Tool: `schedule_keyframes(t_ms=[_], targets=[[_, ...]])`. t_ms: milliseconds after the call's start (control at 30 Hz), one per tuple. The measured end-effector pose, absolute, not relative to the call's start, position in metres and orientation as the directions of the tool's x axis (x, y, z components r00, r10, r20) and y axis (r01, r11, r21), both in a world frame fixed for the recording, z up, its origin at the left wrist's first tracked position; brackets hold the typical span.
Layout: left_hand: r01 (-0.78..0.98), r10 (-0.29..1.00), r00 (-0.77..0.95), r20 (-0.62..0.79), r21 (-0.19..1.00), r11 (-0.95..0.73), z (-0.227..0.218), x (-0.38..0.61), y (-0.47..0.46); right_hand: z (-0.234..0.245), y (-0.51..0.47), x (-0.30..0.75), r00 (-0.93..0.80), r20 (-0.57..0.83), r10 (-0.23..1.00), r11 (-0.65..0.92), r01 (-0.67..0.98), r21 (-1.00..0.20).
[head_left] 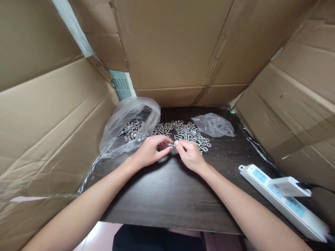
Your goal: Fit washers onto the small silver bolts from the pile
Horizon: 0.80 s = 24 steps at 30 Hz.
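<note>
A small silver bolt is held level between my two hands above the dark table. My left hand pinches its left end between thumb and fingers. On the other side, my right hand closes its thumb and forefinger around the right end. Any nut or washer on that end is hidden by the fingertips. Just behind my hands lies a loose pile of bolts, nuts and washers. To the left, an open clear plastic bag holds many more metal fasteners.
A crumpled clear bag lies at the back right. A white power strip with a plugged-in charger runs along the right side. Cardboard walls enclose the table at the back and both sides.
</note>
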<state>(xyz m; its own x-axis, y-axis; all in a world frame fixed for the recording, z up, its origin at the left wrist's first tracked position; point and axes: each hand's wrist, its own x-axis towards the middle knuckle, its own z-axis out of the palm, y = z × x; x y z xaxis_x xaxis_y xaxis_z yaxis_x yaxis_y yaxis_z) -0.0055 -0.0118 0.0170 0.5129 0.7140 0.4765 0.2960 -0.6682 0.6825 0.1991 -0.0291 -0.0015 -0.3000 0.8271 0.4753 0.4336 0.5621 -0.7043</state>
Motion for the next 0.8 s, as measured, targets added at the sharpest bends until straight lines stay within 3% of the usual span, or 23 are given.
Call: schedule_keyframes(t_ms=[233,800], targets=[[0.304,0.737,0.486,0.469,0.7,-0.646,0.0164,-0.0063,-0.0123,0.0034,-0.0332,0.1998,-0.245,0.523,0.817,0.576,0.399,-0.713],[0.292,0.716,0.471,0.515,0.675,-0.677,0.0154,-0.0065,-0.0127,0.0018,-0.0342,0.1979,-0.294,0.489,0.822,0.57,0.428,-0.701]])
